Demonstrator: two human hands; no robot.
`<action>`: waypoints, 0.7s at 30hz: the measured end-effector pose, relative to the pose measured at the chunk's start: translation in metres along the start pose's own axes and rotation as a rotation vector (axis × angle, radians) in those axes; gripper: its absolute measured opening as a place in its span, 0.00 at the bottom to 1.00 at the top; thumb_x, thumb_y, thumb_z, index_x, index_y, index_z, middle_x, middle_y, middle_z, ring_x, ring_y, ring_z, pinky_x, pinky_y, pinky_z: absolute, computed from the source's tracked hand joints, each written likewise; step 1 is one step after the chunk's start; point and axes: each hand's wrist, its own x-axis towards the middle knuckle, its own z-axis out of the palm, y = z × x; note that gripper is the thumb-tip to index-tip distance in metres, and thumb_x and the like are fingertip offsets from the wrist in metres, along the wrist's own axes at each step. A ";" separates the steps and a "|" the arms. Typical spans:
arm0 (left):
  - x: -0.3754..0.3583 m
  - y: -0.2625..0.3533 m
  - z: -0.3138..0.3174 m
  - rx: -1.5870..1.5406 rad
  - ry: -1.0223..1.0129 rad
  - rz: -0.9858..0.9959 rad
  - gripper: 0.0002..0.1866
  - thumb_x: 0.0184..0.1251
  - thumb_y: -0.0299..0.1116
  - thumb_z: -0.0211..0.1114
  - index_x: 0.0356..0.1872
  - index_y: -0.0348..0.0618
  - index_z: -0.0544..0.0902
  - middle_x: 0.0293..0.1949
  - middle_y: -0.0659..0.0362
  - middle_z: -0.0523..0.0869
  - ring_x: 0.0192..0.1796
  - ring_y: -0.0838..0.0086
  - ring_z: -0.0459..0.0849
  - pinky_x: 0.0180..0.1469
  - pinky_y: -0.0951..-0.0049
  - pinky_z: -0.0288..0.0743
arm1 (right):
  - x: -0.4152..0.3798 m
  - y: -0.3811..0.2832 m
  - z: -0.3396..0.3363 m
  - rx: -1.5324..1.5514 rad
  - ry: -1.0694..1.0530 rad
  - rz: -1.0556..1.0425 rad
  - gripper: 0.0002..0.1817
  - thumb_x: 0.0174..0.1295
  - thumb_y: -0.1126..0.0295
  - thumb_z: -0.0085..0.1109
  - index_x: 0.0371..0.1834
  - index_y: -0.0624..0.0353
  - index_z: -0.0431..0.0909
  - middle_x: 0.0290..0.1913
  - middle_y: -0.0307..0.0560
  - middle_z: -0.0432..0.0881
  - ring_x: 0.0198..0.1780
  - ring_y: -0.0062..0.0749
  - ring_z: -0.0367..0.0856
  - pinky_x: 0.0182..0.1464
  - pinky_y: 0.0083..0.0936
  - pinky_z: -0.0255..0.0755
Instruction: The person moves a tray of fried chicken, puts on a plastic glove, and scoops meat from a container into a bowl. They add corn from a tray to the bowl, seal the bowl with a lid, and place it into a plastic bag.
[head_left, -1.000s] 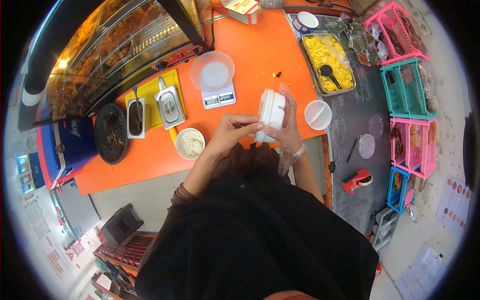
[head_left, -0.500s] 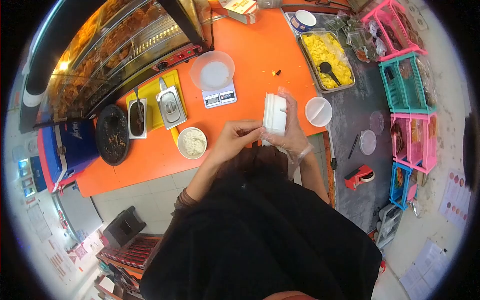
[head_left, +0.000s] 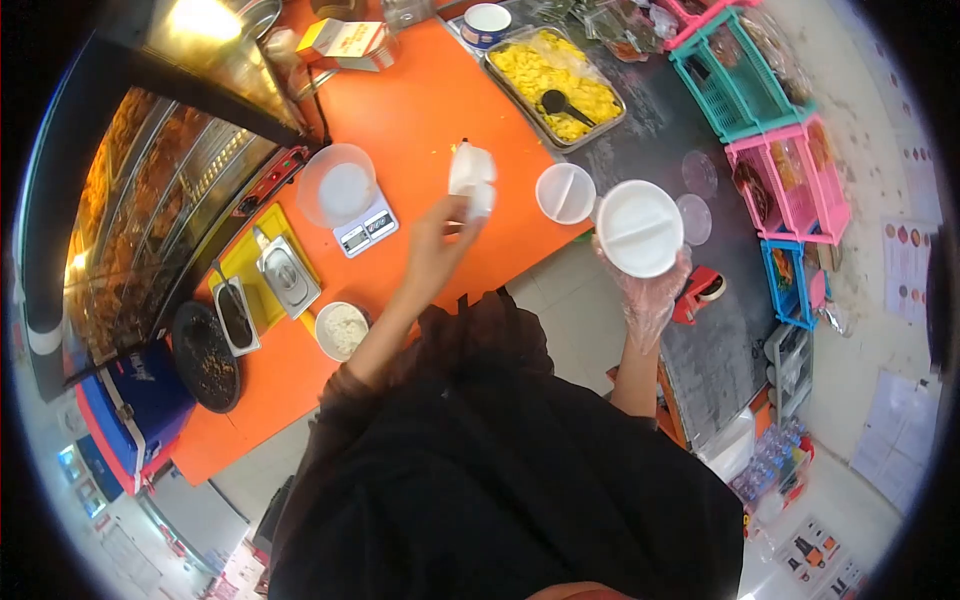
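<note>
Open counter (head_left: 410,110) between carton (head_left: 350,42) and food tray (head_left: 597,130); left hand (head_left: 438,243) and white container (head_left: 472,178) over its near part

Tub (head_left: 337,186) sits on scale (head_left: 366,236), pans (head_left: 288,278) by board (head_left: 277,222) to its left, mortar (head_left: 207,357) farther left, case (head_left: 180,180) behind, spoon (head_left: 556,102) in tray (head_left: 522,104) right, baskets (head_left: 735,85) farther right along counter (head_left: 710,350).

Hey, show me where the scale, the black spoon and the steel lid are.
Scale (head_left: 366,233): head view, on its front panel.
Black spoon (head_left: 553,101): head view, on its bowl.
Steel lid (head_left: 288,277): head view, near its middle.
</note>
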 end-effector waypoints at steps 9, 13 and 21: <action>0.050 -0.069 0.186 0.868 -0.277 0.628 0.14 0.50 0.27 0.63 0.39 0.43 0.74 0.36 0.60 0.76 0.37 0.68 0.81 0.30 0.70 0.78 | -0.081 -0.007 -0.043 -0.060 0.266 -0.418 0.36 0.50 0.54 0.58 0.63 0.54 0.62 0.65 0.56 0.62 0.65 0.58 0.59 0.56 0.71 0.58; 0.060 -0.094 0.211 0.959 -0.339 0.576 0.15 0.47 0.27 0.63 0.39 0.42 0.73 0.37 0.60 0.75 0.37 0.70 0.81 0.29 0.72 0.78 | -0.116 -0.014 -0.065 0.027 0.364 -0.459 0.35 0.49 0.54 0.57 0.62 0.53 0.64 0.64 0.54 0.62 0.65 0.56 0.59 0.55 0.69 0.59; 0.074 -0.083 0.249 0.992 -0.222 0.373 0.14 0.49 0.26 0.64 0.38 0.37 0.74 0.37 0.54 0.75 0.32 0.64 0.83 0.29 0.71 0.78 | -0.136 -0.015 -0.070 0.063 0.476 -0.551 0.33 0.53 0.54 0.55 0.62 0.53 0.63 0.64 0.53 0.62 0.63 0.55 0.61 0.53 0.65 0.62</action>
